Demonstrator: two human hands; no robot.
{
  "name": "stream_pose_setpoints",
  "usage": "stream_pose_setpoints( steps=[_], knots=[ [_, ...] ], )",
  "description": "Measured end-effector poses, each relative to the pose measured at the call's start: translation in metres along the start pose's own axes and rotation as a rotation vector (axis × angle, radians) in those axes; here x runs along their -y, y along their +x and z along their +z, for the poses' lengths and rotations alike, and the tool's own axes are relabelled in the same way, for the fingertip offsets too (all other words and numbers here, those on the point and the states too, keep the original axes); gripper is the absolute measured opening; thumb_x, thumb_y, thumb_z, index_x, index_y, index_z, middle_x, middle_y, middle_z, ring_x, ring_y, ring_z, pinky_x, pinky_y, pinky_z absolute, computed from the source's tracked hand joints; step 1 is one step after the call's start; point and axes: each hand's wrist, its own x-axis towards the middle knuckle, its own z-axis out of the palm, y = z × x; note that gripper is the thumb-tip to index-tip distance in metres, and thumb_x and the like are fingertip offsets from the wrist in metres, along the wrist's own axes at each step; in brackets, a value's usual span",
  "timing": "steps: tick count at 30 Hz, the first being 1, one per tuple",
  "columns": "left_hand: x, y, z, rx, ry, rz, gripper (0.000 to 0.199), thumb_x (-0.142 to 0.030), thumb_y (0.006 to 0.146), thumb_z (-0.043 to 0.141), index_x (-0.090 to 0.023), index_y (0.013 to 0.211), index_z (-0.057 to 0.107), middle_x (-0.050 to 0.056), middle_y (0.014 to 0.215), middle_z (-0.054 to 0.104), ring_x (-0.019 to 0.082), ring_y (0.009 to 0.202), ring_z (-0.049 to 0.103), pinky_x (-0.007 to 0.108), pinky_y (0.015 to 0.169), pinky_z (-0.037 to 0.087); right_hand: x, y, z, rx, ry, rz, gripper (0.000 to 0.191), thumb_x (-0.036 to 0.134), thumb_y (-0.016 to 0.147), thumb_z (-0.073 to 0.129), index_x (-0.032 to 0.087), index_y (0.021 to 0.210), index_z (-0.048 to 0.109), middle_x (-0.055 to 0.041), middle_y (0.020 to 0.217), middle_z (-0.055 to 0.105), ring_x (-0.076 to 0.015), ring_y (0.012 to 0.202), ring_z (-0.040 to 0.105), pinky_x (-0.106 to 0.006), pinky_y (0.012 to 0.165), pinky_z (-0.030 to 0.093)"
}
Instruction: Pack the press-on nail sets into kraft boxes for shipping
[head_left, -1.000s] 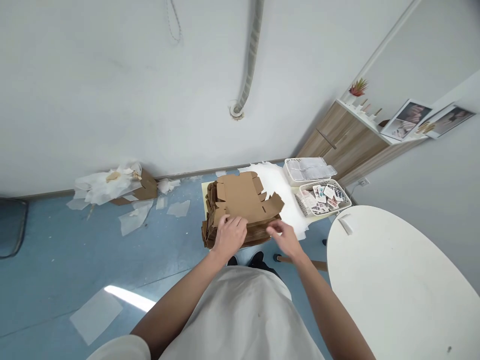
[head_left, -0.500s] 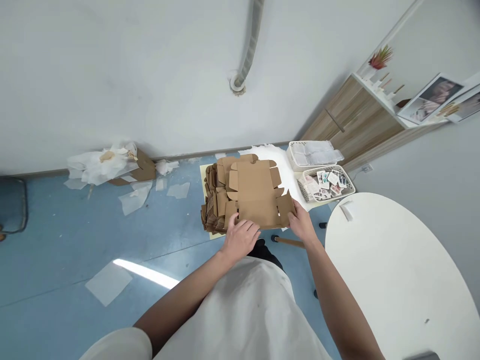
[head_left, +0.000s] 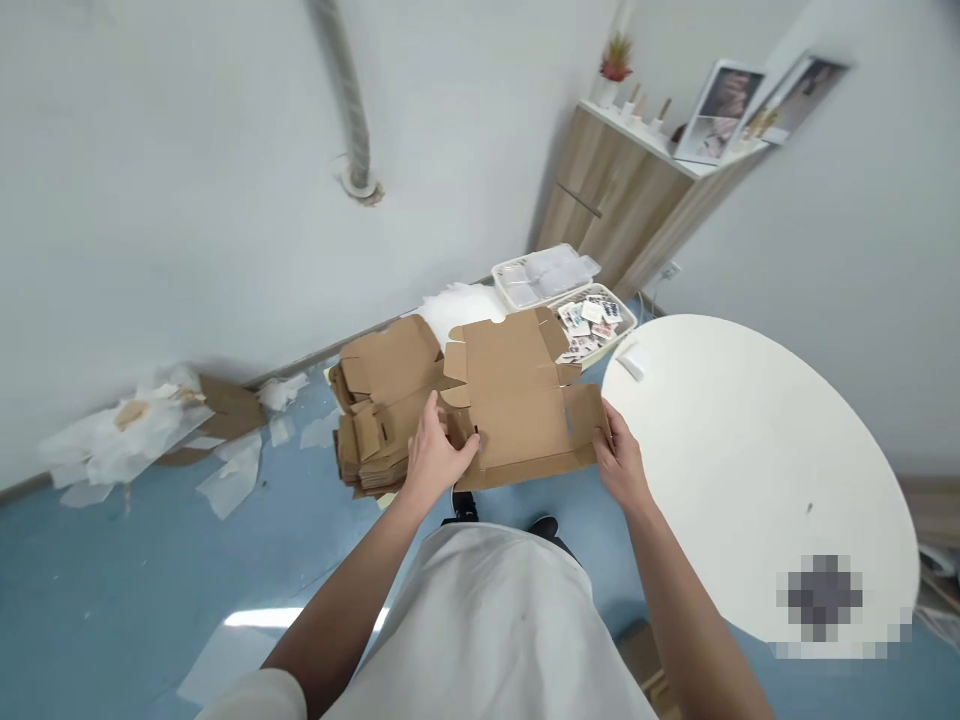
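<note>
An unfolded brown cardboard box (head_left: 517, 400), with its side flaps out, is held up between my two hands. My left hand (head_left: 439, 455) grips its left side flap, thumb on the inner face and fingers behind. At the right flap my right hand (head_left: 621, 460) pinches the edge near the front corner. A stack of flat cardboard boxes (head_left: 394, 370) lies to the left, just beyond my left hand.
A round white table (head_left: 750, 440) stands close on the right. Behind the box sit a white basket of small cards (head_left: 596, 315) and a white basket of clear packets (head_left: 544, 275). A wooden cabinet (head_left: 622, 190) stands in the corner. Crumpled paper (head_left: 135, 420) lies at left.
The held box has come off the stack and swung right, nearer the round table. My left hand has moved from its front edge to the left flap. The view has turned right.
</note>
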Motion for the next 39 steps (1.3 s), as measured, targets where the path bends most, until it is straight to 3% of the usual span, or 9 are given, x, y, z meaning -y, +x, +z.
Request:
stream_pose_setpoints(
  steps=[2, 4, 7, 9, 14, 19, 26, 33, 39],
  knots=[
    [-0.018, 0.0, 0.02, 0.068, -0.109, 0.051, 0.082, -0.03, 0.066, 0.058, -0.018, 0.134, 0.013, 0.01, 0.108, 0.054, 0.016, 0.075, 0.058, 0.034, 0.073, 0.045, -0.011, -0.014, -0.027, -0.109, 0.011, 0.033, 0.047, 0.028, 0.08, 0.038, 0.023, 0.127, 0.037, -0.005, 0.129, 0.044, -0.0184, 0.117, 0.041, -0.035, 0.097, 0.033],
    [-0.035, -0.001, 0.041, 0.15, -0.189, 0.091, 0.067, -0.025, 0.067, 0.055, -0.018, 0.128, 0.028, 0.007, 0.098, 0.059, 0.014, 0.069, 0.058, 0.03, 0.068, 0.045, -0.025, -0.028, -0.056, -0.227, 0.021, 0.075, 0.048, 0.028, 0.079, 0.038, 0.023, 0.126, 0.037, -0.005, 0.128, 0.045, -0.0192, 0.116, 0.041, -0.036, 0.097, 0.033],
    [-0.06, -0.005, 0.076, 0.286, -0.262, 0.107, 0.036, -0.025, 0.069, 0.052, -0.016, 0.104, 0.053, 0.004, 0.083, 0.063, 0.015, 0.067, 0.058, 0.027, 0.063, 0.045, -0.051, -0.049, -0.098, -0.385, 0.053, 0.134, 0.047, 0.029, 0.078, 0.039, 0.024, 0.125, 0.038, -0.0056, 0.126, 0.046, -0.0209, 0.114, 0.043, -0.039, 0.095, 0.035],
    [-0.077, -0.009, 0.1, 0.364, -0.305, 0.109, 0.025, -0.03, 0.069, 0.052, -0.015, 0.089, 0.058, 0.003, 0.077, 0.064, 0.016, 0.068, 0.058, 0.027, 0.063, 0.045, -0.07, -0.064, -0.124, -0.454, 0.084, 0.173, 0.047, 0.03, 0.078, 0.04, 0.023, 0.124, 0.039, -0.0058, 0.125, 0.046, -0.0212, 0.112, 0.044, -0.04, 0.094, 0.035],
    [-0.128, -0.02, 0.158, 0.597, -0.507, 0.055, 0.032, -0.036, 0.065, 0.059, -0.014, 0.088, 0.06, 0.005, 0.081, 0.065, 0.02, 0.076, 0.06, 0.031, 0.069, 0.046, -0.115, -0.103, -0.179, -0.589, 0.202, 0.295, 0.047, 0.033, 0.077, 0.044, 0.023, 0.122, 0.041, -0.006, 0.122, 0.05, -0.0206, 0.109, 0.047, -0.037, 0.09, 0.039],
    [-0.172, -0.032, 0.212, 0.797, -0.562, -0.129, 0.039, -0.04, 0.06, 0.064, -0.012, 0.087, 0.06, 0.006, 0.081, 0.066, 0.019, 0.076, 0.06, 0.03, 0.069, 0.045, -0.158, -0.144, -0.216, -0.772, 0.484, 0.595, 0.051, 0.043, 0.072, 0.052, 0.022, 0.117, 0.046, -0.0085, 0.112, 0.057, -0.0232, 0.094, 0.057, -0.036, 0.07, 0.049],
    [-0.194, -0.025, 0.261, 0.905, -0.405, -0.124, 0.038, -0.044, 0.062, 0.06, -0.014, 0.085, 0.061, 0.004, 0.079, 0.066, 0.017, 0.072, 0.059, 0.026, 0.063, 0.044, -0.196, -0.177, -0.228, -0.897, 0.586, 0.701, 0.044, 0.05, 0.072, 0.048, 0.02, 0.104, 0.055, -0.0069, 0.105, 0.062, -0.0206, 0.09, 0.059, -0.03, 0.066, 0.049],
    [-0.197, 0.011, 0.291, 1.044, -0.214, -0.011, 0.028, -0.032, 0.063, 0.052, -0.016, 0.081, 0.065, 0.002, 0.076, 0.066, 0.018, 0.074, 0.058, 0.025, 0.061, 0.042, -0.192, -0.17, -0.221, -0.849, 0.379, 0.796, 0.021, 0.03, 0.068, 0.044, 0.018, 0.073, 0.059, -0.0011, 0.07, 0.06, -0.0136, 0.06, 0.05, -0.024, 0.052, 0.039],
    [-0.199, 0.035, 0.314, 1.102, -0.237, 0.094, 0.027, -0.03, 0.062, 0.052, -0.015, 0.079, 0.066, 0.002, 0.075, 0.067, 0.017, 0.072, 0.058, 0.025, 0.063, 0.042, -0.191, -0.154, -0.216, -0.754, 0.165, 0.846, 0.032, 0.029, 0.065, 0.044, 0.019, 0.091, 0.059, -0.0019, 0.084, 0.062, -0.0124, 0.059, 0.049, -0.025, 0.056, 0.039]
  ],
)
